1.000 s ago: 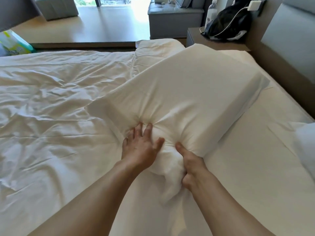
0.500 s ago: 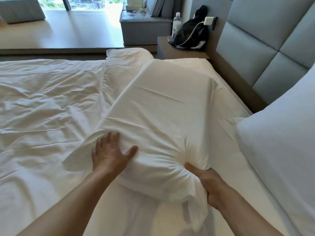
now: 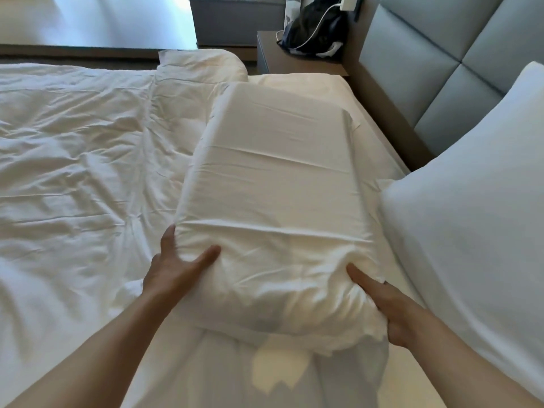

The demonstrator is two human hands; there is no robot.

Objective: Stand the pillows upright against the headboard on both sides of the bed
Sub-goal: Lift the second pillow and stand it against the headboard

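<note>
A white rectangular pillow [image 3: 276,184] lies lengthwise in front of me, lifted off the sheet at its near end. My left hand [image 3: 176,263] grips its near left corner, thumb on top. My right hand [image 3: 385,307] grips the near right corner, bunching the loose pillowcase. A second white pillow [image 3: 471,219] stands upright against the grey padded headboard [image 3: 435,69] on the right. Below the held pillow the bare sheet [image 3: 379,142] runs up to the headboard.
A rumpled white duvet [image 3: 76,160] covers the left of the bed, folded back at the top. Beyond the bed a wooden nightstand [image 3: 294,58] carries a black bag [image 3: 315,28], a water bottle and a charger cable. A grey bench [image 3: 235,16] stands behind it.
The pillow has swung round from a diagonal lie to lengthwise, nearer the headboard. My hands have moved apart, from the middle of the near edge to its two corners.
</note>
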